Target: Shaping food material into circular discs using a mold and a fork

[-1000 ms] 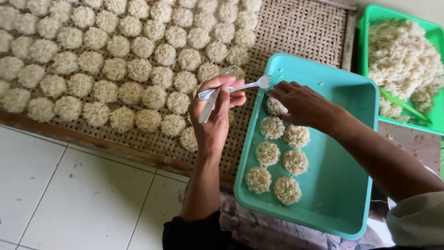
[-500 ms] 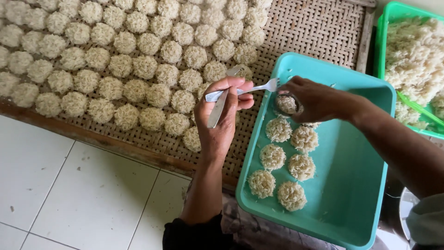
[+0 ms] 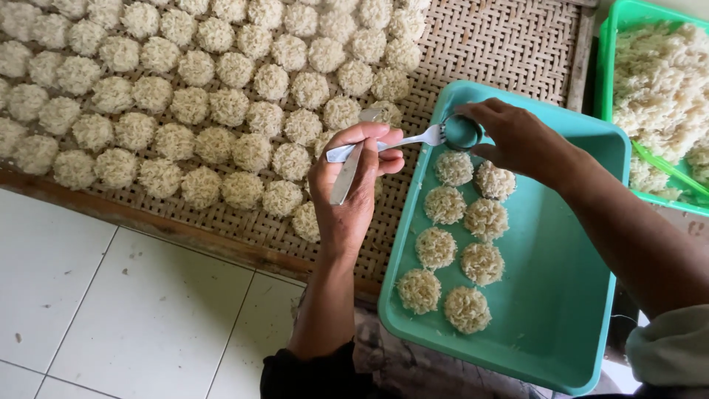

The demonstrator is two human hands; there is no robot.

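Holding fork [image 3: 413,139] and ring mould [image 3: 462,133] between hands.

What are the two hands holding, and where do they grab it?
The left hand holds a fork by its handle. The right hand pinches a small round ring mold by its rim.

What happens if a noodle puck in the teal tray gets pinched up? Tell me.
Each noodle puck looks like loosely tangled strands, so it is probably light and crumbly, apt to shed bits. Lying flat in the tray, it should slide rather than roll.
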